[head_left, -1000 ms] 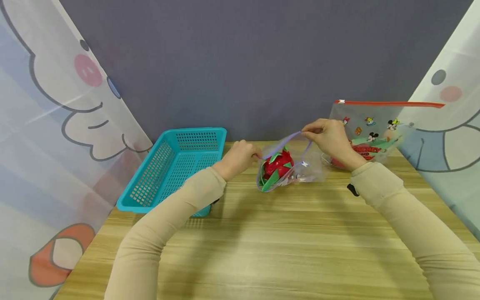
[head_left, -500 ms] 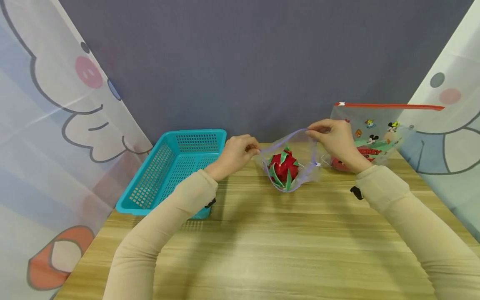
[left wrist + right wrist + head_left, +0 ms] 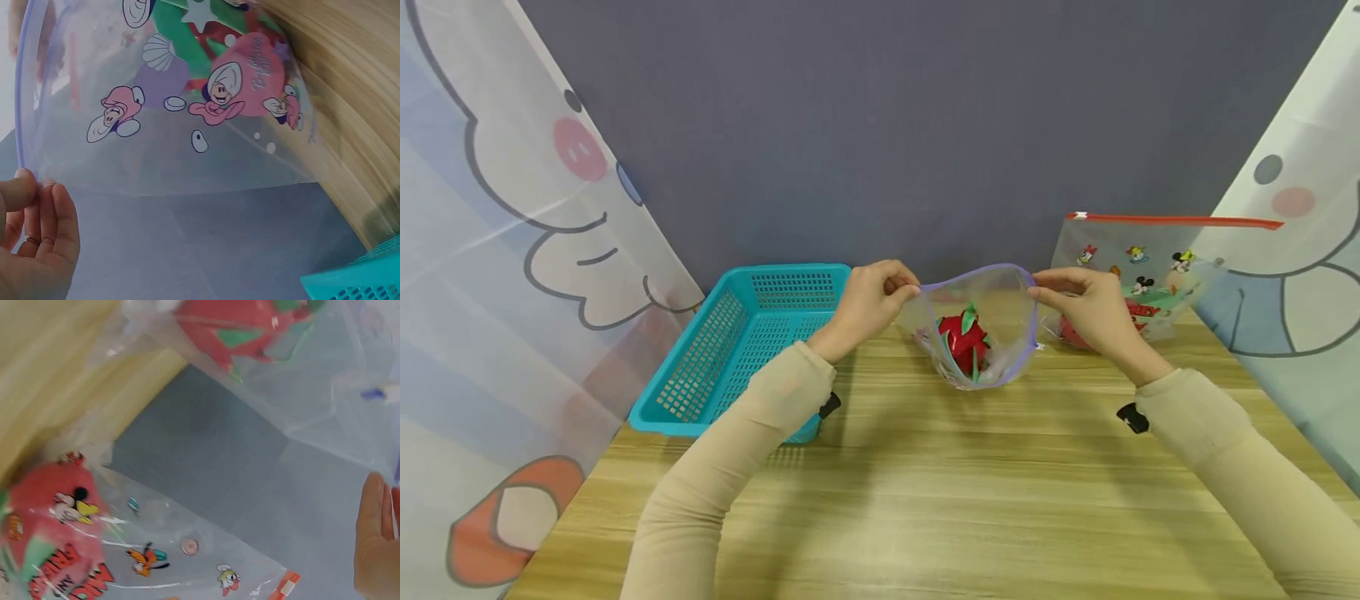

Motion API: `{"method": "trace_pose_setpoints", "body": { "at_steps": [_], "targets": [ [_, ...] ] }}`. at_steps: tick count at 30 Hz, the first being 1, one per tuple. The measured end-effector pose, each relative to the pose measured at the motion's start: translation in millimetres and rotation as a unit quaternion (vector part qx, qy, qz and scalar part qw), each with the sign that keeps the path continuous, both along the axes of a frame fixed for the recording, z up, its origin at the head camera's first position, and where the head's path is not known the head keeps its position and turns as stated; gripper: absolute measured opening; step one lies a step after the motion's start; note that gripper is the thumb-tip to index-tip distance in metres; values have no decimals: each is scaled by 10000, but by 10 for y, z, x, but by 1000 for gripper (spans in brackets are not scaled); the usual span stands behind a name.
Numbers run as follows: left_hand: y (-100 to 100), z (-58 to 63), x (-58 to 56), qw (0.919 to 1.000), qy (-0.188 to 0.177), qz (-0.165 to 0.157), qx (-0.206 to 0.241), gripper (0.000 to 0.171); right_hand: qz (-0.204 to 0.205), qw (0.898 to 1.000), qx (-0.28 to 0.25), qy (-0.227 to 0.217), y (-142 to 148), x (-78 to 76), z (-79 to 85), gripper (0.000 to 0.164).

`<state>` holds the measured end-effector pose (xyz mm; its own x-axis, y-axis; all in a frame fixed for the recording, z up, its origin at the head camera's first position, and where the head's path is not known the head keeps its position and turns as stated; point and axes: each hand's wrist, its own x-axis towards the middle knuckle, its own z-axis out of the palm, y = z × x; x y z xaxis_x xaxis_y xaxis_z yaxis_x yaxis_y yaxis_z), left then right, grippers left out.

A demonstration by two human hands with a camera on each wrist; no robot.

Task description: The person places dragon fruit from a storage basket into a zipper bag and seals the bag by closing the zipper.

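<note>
A clear zip bag with a purple-edged mouth hangs between the two hands, its mouth spread into a wide loop. Inside, low in the bag, lies a red dragon fruit with green scales. My left hand pinches the left end of the mouth between thumb and fingers. On the opposite end my right hand pinches the rim, with the white slider just below. Cartoon prints on the bag's side show in the left wrist view, where the left hand grips the purple edge.
A turquoise plastic basket stands left on the wooden table. Behind the right hand, a second clear bag with a red zip and cartoon prints stands upright, something red and green inside. A grey panel rises at the back.
The hands have moved apart, drawing the narrow purple mouth into a wide, rounder opening facing the head camera. The right hand shifted right and slightly down; the left kept its pinch.
</note>
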<state>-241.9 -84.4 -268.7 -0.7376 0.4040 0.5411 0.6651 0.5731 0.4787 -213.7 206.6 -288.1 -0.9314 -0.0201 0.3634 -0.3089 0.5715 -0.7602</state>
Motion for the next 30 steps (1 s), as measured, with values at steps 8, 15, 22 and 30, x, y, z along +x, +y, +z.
{"method": "trace_pose_setpoints", "body": {
  "at_steps": [8, 15, 22, 30],
  "targets": [
    [24, 16, 22, 9990, -410, 190, -38, 10, 862, 9952, -432, -194, 105, 285, -375, 33],
    [41, 33, 13, 9985, -497, 248, -20, 9, 868, 9953, 273, 342, 10, 294, -583, 26],
    [-25, 63, -37, 9979, -522, 383, 2, 10, 511, 9906, 710, 1054, 11, 188, -490, 16],
    [-181, 187, -140, 9967, -544, 599, 116, 11, 425, 9891, 1029, 965, 124, 22, -68, 16]
  ]
}}
